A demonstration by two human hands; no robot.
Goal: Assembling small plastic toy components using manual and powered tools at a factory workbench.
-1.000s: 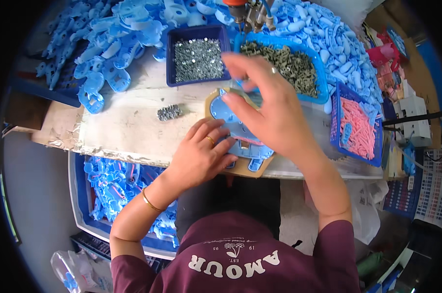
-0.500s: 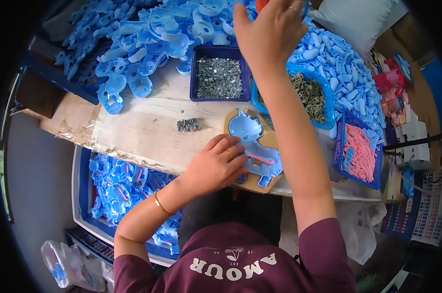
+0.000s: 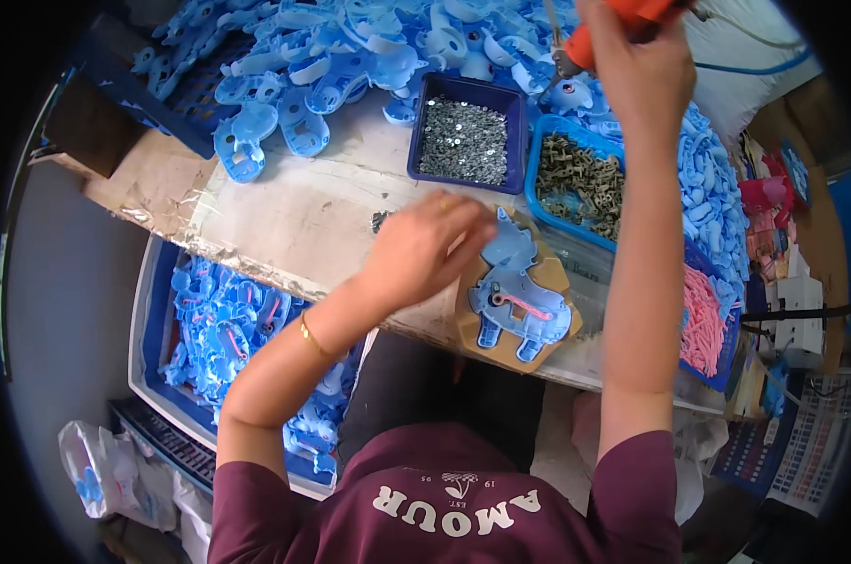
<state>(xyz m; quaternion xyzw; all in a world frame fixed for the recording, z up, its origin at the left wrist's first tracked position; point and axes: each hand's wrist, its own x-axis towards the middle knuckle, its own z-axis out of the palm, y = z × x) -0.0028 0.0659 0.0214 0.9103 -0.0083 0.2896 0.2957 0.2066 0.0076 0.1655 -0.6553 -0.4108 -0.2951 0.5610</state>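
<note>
My right hand (image 3: 646, 70) is raised at the top right, wrapped round an orange power screwdriver (image 3: 623, 28) with a silver nose. A light blue animal-shaped toy shell half (image 3: 538, 310) lies in a tan holding block (image 3: 482, 352) at the front table edge. Across the shell's inside runs a pink strip (image 3: 529, 307), with a small dark round part (image 3: 497, 298) at its left end. My left hand (image 3: 430, 244) hovers just left of the shell, its fingers bent and smeared by motion. Partly behind that hand is a small heap of metal screws (image 3: 380, 222).
A navy tray of small metal pieces (image 3: 468, 179) and a blue basket of brownish clips (image 3: 538, 202) stand behind the block. At right is a basket of pink strips (image 3: 702, 315). Blue shells (image 3: 331, 70) pile up at the back; a bin of shells (image 3: 228, 320) sits lower left.
My left hand has lifted off the shell and moved up beside it. The orange screwdriver in my right hand has come further into view. The whole view has shifted.
</note>
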